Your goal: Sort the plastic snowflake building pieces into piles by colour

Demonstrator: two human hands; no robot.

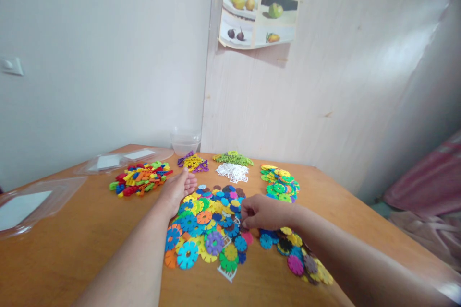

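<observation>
A large pile of notched plastic discs (203, 217) in many colours lies at the middle of the table. A few white plastic pieces, like the white lattice piece (226, 273) at its near edge, are mixed in. My left hand (178, 189) rests along the pile's left side, fingers stretched out, holding nothing. At the right side of the pile, my right hand (255, 212) has its fingers curled in a pinch close to the discs. Whatever its fingertips hold, if anything, is hidden.
Sorted around are coloured bricks (142, 178), yellow and purple pieces (194, 162), green pieces (233, 158), white lattice pieces (233, 171), and more discs (281, 182) at right. Discs (296, 265) also lie under my right forearm. Clear bowls (185, 141) stand behind; plastic lids (34, 201) lie left.
</observation>
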